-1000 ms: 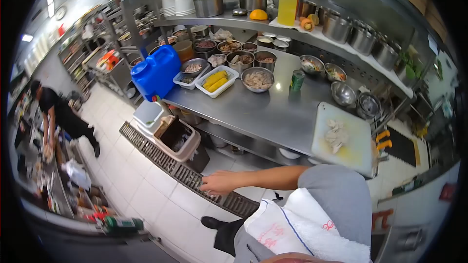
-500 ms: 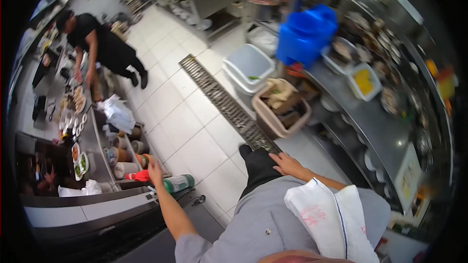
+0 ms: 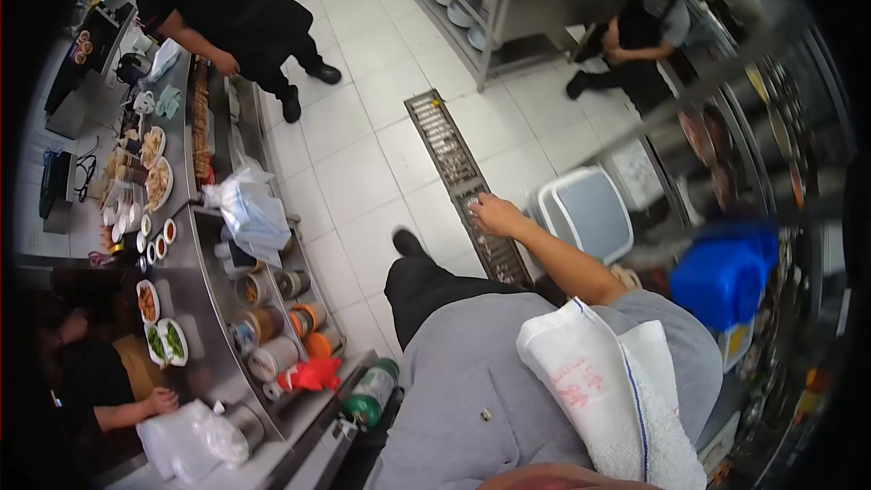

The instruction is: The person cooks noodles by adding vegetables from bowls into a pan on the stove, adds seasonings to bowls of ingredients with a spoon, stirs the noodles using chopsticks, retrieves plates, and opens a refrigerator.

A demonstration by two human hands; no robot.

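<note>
My right hand [image 3: 494, 216] hangs over the floor drain grate [image 3: 449, 145], in front of my body. Its fingers are loosely bent and a little apart, with nothing visible in them. To the right of it is a lidded grey and white bin [image 3: 588, 215]. A white towel [image 3: 594, 381] with a blue stripe and red print lies over my right shoulder. My left hand is out of the frame.
A person in black [image 3: 231, 14] stands beyond the left counter; a second [image 3: 640, 45] is at the upper right, and another's hand [image 3: 161, 400] shows at lower left. Shelved containers [image 3: 272, 358], a green bottle [image 3: 370, 392] and a blue jerrycan [image 3: 721, 281] flank the aisle.
The view has swung left and moved along the aisle, so the worktop has left view. The left counter and person in black look nearer. My left hand has gone out of view.
</note>
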